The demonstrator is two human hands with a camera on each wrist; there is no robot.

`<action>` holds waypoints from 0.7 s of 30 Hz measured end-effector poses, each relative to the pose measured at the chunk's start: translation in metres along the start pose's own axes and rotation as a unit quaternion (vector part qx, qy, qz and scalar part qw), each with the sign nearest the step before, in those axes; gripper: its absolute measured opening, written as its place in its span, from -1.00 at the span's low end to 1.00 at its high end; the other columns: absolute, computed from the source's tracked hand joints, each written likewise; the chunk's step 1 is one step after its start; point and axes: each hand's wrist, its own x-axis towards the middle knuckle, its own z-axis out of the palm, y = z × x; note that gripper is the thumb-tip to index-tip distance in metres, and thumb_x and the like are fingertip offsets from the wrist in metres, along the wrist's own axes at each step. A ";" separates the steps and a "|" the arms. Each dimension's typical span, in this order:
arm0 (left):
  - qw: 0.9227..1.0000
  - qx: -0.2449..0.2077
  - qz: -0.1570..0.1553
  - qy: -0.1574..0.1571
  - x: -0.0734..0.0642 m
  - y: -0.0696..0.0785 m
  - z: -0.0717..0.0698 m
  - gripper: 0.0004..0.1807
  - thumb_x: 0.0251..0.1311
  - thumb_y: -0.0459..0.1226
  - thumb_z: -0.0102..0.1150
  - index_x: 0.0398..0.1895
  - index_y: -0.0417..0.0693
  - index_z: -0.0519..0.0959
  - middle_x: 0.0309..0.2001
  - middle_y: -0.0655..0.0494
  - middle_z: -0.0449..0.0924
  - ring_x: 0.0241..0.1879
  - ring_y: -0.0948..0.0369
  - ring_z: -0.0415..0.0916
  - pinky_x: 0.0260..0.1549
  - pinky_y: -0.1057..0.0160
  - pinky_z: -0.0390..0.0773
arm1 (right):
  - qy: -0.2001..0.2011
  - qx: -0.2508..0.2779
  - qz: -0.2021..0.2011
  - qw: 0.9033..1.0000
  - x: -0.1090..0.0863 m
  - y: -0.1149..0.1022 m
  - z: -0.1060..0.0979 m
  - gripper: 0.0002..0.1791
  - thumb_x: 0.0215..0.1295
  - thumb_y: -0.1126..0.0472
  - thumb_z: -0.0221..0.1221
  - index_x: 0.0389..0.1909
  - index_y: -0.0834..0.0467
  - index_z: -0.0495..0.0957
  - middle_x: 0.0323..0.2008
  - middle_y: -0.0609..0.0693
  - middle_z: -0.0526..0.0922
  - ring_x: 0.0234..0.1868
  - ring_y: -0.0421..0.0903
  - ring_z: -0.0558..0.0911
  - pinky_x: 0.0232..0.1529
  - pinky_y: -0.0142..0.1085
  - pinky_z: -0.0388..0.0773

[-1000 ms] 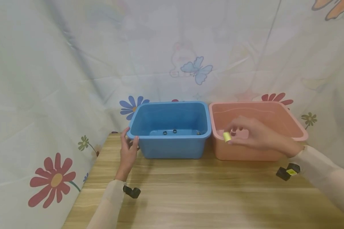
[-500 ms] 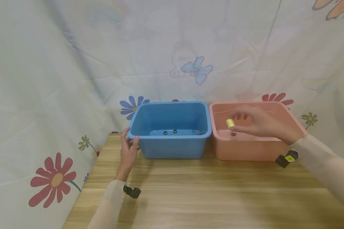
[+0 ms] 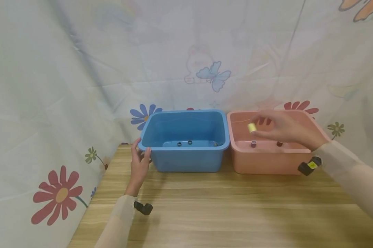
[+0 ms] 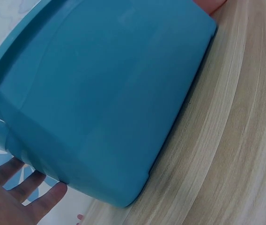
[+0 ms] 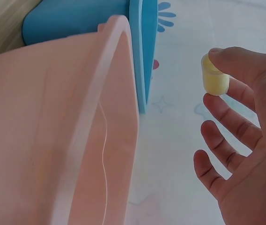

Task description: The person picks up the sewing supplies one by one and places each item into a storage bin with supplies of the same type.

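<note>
In the head view my right hand (image 3: 279,127) pinches a small yellow thread spool (image 3: 251,128) over the pink tub (image 3: 267,162). The right wrist view shows the thumb on top of the spool (image 5: 216,79) and the other fingers spread loosely. Two small dark spools, one purplish (image 3: 253,144) and one brownish (image 3: 280,144), sit on the pink tub's floor. My left hand (image 3: 139,168) holds the near left corner of the blue tub (image 3: 186,160), thumb in front and fingers along the end wall. Several small dark ring-like pieces (image 3: 190,142) lie inside it; their kind is unclear.
Both tubs stand side by side, their rims almost touching, on a wood-grain table (image 3: 205,210). A pale printed curtain (image 3: 161,51) hangs right behind them. Black wrist cameras (image 3: 143,208) are strapped at both sleeves.
My right hand has lifted the yellow spool up and slightly right, from the pink tub's front rim to above its inside. The brownish spool has come into view. The left hand stays put.
</note>
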 end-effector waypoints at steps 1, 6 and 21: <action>1.000 0.000 0.000 0.000 0.000 0.000 0.000 -0.27 0.53 0.03 0.03 0.61 0.27 -0.03 0.55 -0.23 0.14 0.39 -0.21 0.34 0.15 -0.37 0.46 | -0.003 0.000 0.006 1.000 0.001 0.001 0.000 -0.60 0.23 -0.28 0.37 0.05 -0.32 0.61 -0.10 -0.25 0.65 -0.11 -0.17 0.58 -0.04 -0.09 0.55; 1.000 0.002 0.000 0.001 -0.001 0.001 -0.001 -0.29 0.54 -0.01 0.03 0.61 0.26 -0.03 0.55 -0.25 0.15 0.38 -0.21 0.35 0.14 -0.37 0.48 | -0.011 0.034 0.007 0.999 0.010 0.010 -0.002 -0.65 0.27 -0.10 0.40 0.04 -0.17 0.62 -0.09 -0.14 0.64 -0.06 -0.06 0.57 -0.03 -0.06 0.56; 1.000 -0.003 0.005 0.007 0.011 -0.026 -0.001 -0.29 0.53 0.04 0.03 0.60 0.39 -0.03 0.54 -0.23 0.16 0.37 -0.21 0.36 0.12 -0.39 0.48 | -0.010 0.074 0.024 0.997 0.024 0.035 -0.008 -0.58 0.24 -0.15 0.43 0.05 -0.11 0.62 -0.06 -0.07 0.64 -0.05 -0.04 0.53 -0.04 -0.09 0.54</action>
